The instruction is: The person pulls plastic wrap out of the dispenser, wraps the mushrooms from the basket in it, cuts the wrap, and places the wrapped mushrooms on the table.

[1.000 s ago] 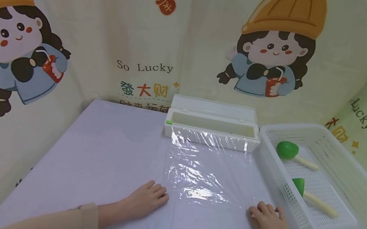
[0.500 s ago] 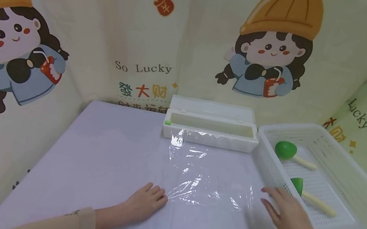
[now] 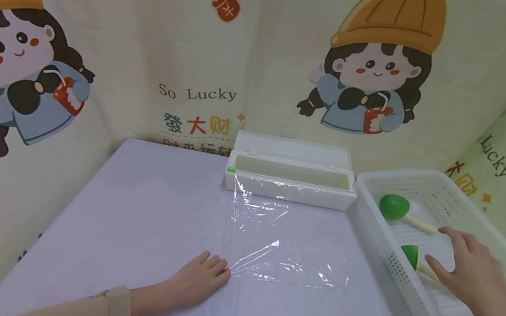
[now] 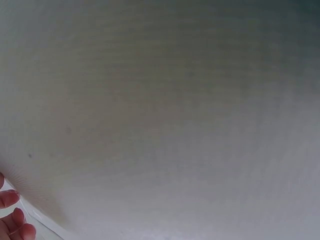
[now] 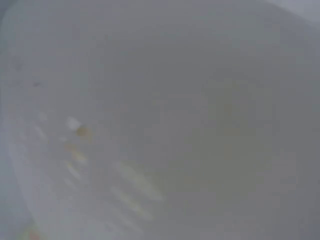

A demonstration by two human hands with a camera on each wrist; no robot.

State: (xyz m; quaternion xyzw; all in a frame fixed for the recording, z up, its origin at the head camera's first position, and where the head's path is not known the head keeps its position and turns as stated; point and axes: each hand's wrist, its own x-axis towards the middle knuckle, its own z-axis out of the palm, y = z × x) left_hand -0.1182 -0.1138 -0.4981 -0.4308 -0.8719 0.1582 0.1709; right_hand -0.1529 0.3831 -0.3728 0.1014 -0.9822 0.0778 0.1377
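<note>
A sheet of cling film [image 3: 292, 238] stretches toward the front from a white dispenser box [image 3: 290, 191] with its lid up. My left hand [image 3: 202, 280] pinches its near left corner, and creases fan out from the fingertips. Only a few fingertips [image 4: 17, 220] show in the left wrist view. My right hand [image 3: 479, 271] hovers over a white basket [image 3: 382, 242], thumb and fingers spread. Inside lie two pieces with cream sticks: one with a rounded green head [image 3: 394, 207], one with a cut green head [image 3: 409, 256]. The hand partly hides the nearer stick.
A patterned curtain [image 3: 280, 61] closes off the back and sides. The basket stands along the right of the pale table [image 3: 147, 207], its back left corner next to the dispenser box. The right wrist view is blurred, showing mostly the basket's pale wall.
My right hand has left the film's right corner and moved right, up over the basket. The film's right part has slackened. My left hand has stayed at its corner.
</note>
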